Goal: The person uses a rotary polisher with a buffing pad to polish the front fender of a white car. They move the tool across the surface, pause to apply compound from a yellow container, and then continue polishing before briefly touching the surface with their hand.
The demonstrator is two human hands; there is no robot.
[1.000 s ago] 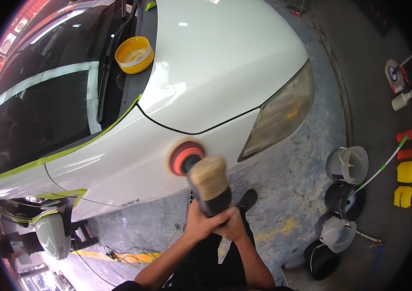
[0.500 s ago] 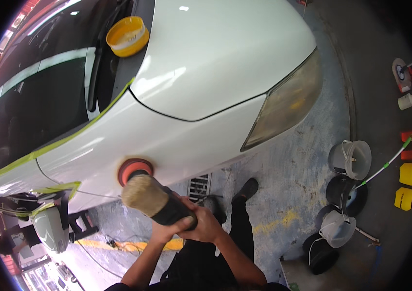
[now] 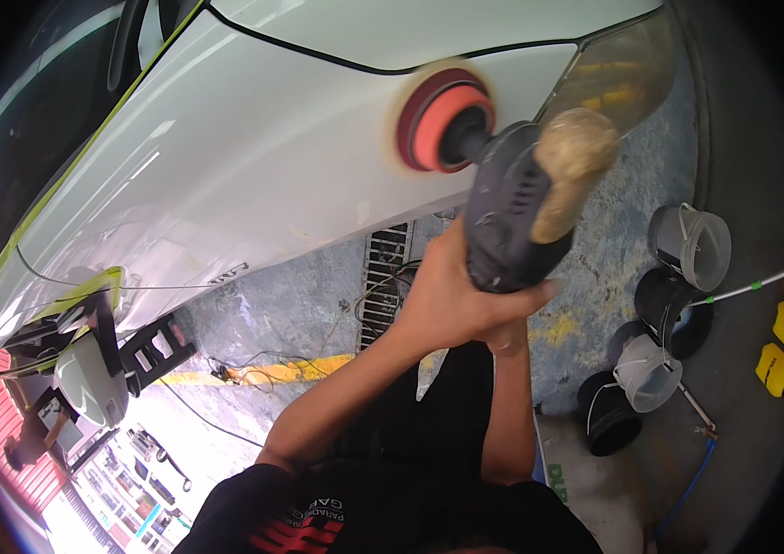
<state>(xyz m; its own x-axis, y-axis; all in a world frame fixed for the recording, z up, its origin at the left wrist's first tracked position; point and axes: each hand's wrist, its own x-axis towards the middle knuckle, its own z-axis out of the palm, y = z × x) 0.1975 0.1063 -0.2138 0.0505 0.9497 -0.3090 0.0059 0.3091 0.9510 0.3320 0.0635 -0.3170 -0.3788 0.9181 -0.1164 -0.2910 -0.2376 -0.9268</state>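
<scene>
A black power polisher (image 3: 510, 212) with a tan fuzzy cover on its rear body is in my two hands. My left hand (image 3: 457, 300) is wrapped round its lower end, thumb out to the right. Close below it, my right hand (image 3: 508, 338) is mostly hidden behind the left hand and the tool; its fingers do not show. The polisher's round orange and maroon pad (image 3: 424, 125) is against the white car fender (image 3: 263, 157), below the hood seam, its edge blurred. To its right is the cloudy headlight (image 3: 637, 69).
Green masking tape (image 3: 115, 277) edges the panel near the side mirror (image 3: 92, 379). A floor grate (image 3: 385, 277) with cables lies under the fender. To the right stand several buckets (image 3: 701, 249), a green-banded pole (image 3: 752, 286) and yellow pieces (image 3: 771, 369). A cord (image 3: 207, 420) crosses the floor.
Both hands have carried the polisher rightward along the fender toward the headlight, and it is now turned the other way. The view has shifted; the yellow tub has left it.
</scene>
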